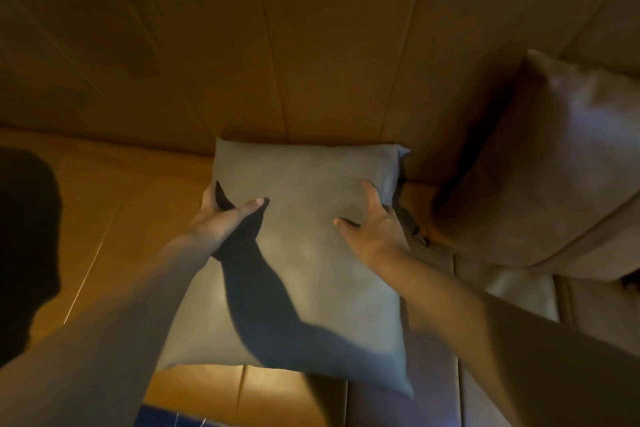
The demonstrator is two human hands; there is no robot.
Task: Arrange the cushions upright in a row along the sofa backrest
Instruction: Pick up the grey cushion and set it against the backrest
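A grey square cushion (311, 253) lies tilted on the tan sofa seat (131, 204), its far edge touching the ribbed backrest (311, 45). My left hand (225, 215) grips its left edge, thumb on top and fingers behind. My right hand (374, 222) holds its right edge the same way. A second, brownish-grey cushion (540, 166) leans upright at the right, against the sofa's corner.
A dark shadow of a head falls across the seat at the far left (24, 246). A strip of blue floor (166, 416) shows below the seat's front edge. Bare seat stretches left of the grey cushion.
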